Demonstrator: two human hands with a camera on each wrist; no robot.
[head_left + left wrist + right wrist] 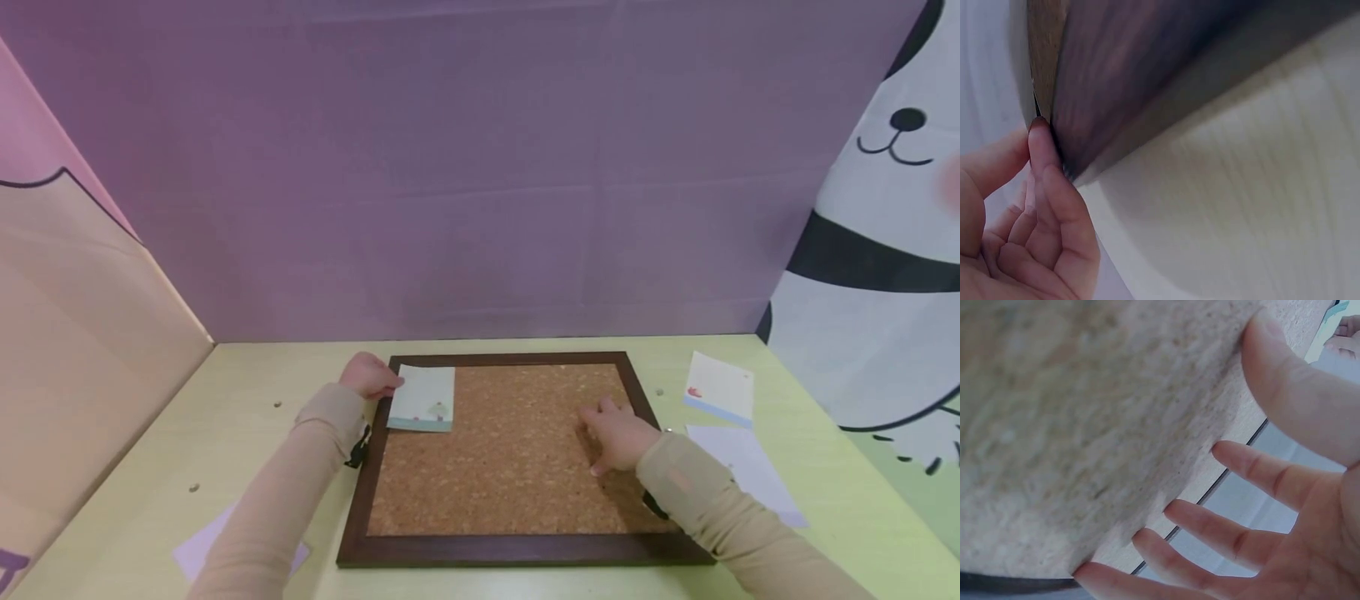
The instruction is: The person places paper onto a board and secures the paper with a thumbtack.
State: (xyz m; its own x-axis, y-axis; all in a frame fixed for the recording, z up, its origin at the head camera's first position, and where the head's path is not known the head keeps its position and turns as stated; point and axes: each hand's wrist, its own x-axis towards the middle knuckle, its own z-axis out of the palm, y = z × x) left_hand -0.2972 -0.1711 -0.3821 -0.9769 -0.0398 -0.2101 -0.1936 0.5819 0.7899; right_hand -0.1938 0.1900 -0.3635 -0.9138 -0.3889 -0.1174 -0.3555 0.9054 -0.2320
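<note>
A cork board (510,475) in a dark brown frame lies flat on the yellow-green table (247,375). A small white note (423,398) with a pale blue lower edge lies on the board's far left corner. My left hand (367,375) is at that corner. In the left wrist view, the thumb and forefinger of this hand (1030,140) pinch the note's edge against the dark frame (1135,69), and the other fingers are curled. My right hand (611,433) rests on the right part of the cork (1085,425). Its fingers (1254,469) are spread straight and hold nothing.
A small note pad (718,387) and a white sheet (746,471) lie right of the board. A pale sheet (198,546) lies near the front left. Small pins (277,405) are scattered on the table. A purple backdrop and printed side panels close in the table.
</note>
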